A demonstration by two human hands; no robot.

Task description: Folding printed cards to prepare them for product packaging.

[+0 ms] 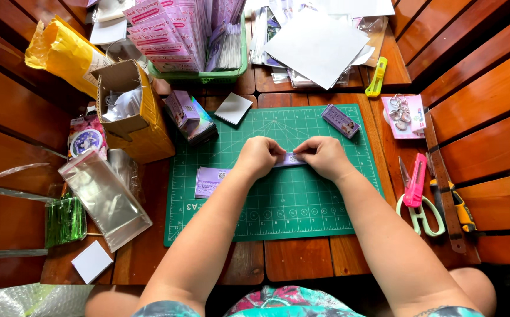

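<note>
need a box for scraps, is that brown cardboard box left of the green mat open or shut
Open. The cardboard box has its top flaps standing up and spread, and clear plastic wrapping shows inside, so it is not empty.

A cutting mat is laid at the middle of the table. On the mat, a small strip is pinched between the left hand and the right hand. A stack of cards is placed left of the hands, and a small box behind them to the right. Scissors are laid right of the mat, cellophane bags left of it. A basket is set behind the mat.
</note>
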